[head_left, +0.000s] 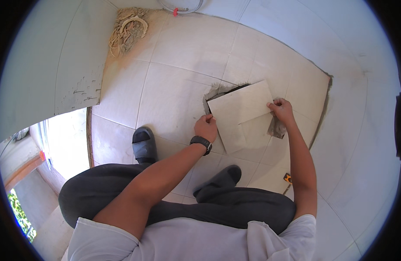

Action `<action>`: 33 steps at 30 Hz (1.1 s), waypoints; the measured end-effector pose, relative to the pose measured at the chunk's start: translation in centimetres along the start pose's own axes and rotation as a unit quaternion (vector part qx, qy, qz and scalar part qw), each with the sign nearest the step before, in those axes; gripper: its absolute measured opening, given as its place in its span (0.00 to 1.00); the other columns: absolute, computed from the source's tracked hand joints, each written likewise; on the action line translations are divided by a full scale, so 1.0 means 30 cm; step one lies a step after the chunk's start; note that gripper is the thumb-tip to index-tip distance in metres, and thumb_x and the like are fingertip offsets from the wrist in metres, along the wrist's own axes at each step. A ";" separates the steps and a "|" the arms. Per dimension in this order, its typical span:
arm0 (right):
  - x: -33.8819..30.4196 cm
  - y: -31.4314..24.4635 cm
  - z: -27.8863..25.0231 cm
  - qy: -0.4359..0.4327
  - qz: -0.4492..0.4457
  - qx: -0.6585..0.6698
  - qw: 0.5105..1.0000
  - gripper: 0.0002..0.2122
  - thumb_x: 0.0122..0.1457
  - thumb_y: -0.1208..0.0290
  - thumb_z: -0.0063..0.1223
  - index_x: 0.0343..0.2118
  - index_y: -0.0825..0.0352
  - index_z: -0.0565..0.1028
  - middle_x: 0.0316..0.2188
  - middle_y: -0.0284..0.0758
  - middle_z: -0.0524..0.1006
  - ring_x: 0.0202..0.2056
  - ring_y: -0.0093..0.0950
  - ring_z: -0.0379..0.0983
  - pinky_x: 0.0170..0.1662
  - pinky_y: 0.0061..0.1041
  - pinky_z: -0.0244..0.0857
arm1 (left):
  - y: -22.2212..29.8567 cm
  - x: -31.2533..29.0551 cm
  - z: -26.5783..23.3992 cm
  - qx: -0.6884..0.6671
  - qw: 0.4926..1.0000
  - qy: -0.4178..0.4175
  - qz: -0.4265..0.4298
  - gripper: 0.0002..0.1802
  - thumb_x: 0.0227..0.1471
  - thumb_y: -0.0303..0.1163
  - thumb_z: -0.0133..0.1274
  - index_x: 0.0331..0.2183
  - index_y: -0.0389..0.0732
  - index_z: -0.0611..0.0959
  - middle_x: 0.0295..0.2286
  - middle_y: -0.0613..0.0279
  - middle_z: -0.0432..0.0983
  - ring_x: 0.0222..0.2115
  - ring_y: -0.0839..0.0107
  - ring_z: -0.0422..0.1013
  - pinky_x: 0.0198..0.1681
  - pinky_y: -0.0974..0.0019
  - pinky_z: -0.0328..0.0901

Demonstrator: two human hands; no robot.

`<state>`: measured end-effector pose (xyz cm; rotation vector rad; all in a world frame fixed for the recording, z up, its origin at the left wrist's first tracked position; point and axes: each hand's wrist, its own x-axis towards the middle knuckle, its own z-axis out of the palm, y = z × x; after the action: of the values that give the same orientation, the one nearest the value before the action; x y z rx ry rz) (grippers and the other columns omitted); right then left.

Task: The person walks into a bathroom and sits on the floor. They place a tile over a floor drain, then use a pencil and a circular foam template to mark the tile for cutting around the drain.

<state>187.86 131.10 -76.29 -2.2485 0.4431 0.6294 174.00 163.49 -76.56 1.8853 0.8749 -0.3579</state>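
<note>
A cream floor tile (241,102) lies tilted over a dark, rough-edged hole (215,92) in the tiled floor. Its far edge stands apart from the hole's grey mortar rim, and a straight line or cut edge crosses its right part. My left hand (206,128), with a black watch on the wrist, is closed at the tile's left edge. At the right edge, my right hand (281,109) pinches the tile between thumb and fingers. Just below that hand is a brownish, rough patch or flat piece (277,128); which it is I cannot tell.
Rubble and a curved strip (133,30) fill the far left corner. A coiled cable (183,6) with a red tie lies by the far wall. An orange and black tool (287,178) rests near my right forearm. Walls (348,95) close in on the right; a doorway (63,143) opens left.
</note>
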 end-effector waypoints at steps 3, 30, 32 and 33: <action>-0.007 -0.012 -0.009 -0.005 0.021 0.018 1.000 0.16 0.50 0.62 0.71 0.31 0.70 0.80 0.25 0.34 0.80 0.27 0.24 0.75 0.34 0.27 0.71 | 0.019 -0.012 0.003 -0.025 1.000 -0.007 -0.001 0.18 0.58 0.32 0.57 0.45 0.29 0.84 0.33 0.53 0.84 0.35 0.63 0.80 0.42 0.61 0.72; -0.009 -0.027 0.000 -0.010 -0.026 0.010 1.000 0.18 0.52 0.60 0.71 0.34 0.71 0.79 0.27 0.33 0.80 0.29 0.24 0.75 0.34 0.27 0.71 | -0.032 0.009 -0.014 -0.035 0.996 -0.062 0.046 0.17 0.57 0.22 0.47 0.45 0.31 0.85 0.37 0.52 0.85 0.34 0.68 0.80 0.40 0.65 0.73; -0.007 -0.017 0.002 -0.010 -0.018 0.014 1.000 0.18 0.52 0.60 0.71 0.35 0.71 0.79 0.28 0.34 0.80 0.30 0.24 0.75 0.35 0.27 0.71 | -0.051 0.026 -0.028 -0.080 0.995 -0.065 0.001 0.16 0.57 0.20 0.47 0.45 0.29 0.84 0.39 0.52 0.85 0.35 0.68 0.80 0.42 0.66 0.74; -0.001 -0.012 0.003 -0.008 -0.019 0.007 1.000 0.19 0.52 0.59 0.72 0.35 0.71 0.79 0.28 0.34 0.80 0.30 0.24 0.75 0.35 0.27 0.71 | -0.057 0.039 -0.039 -0.066 0.997 -0.045 0.024 0.16 0.57 0.21 0.48 0.44 0.30 0.85 0.38 0.52 0.85 0.35 0.69 0.80 0.41 0.66 0.74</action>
<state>187.97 131.40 -76.13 -2.2310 0.3937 0.6222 173.44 165.44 -77.83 1.7524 0.7729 -0.3444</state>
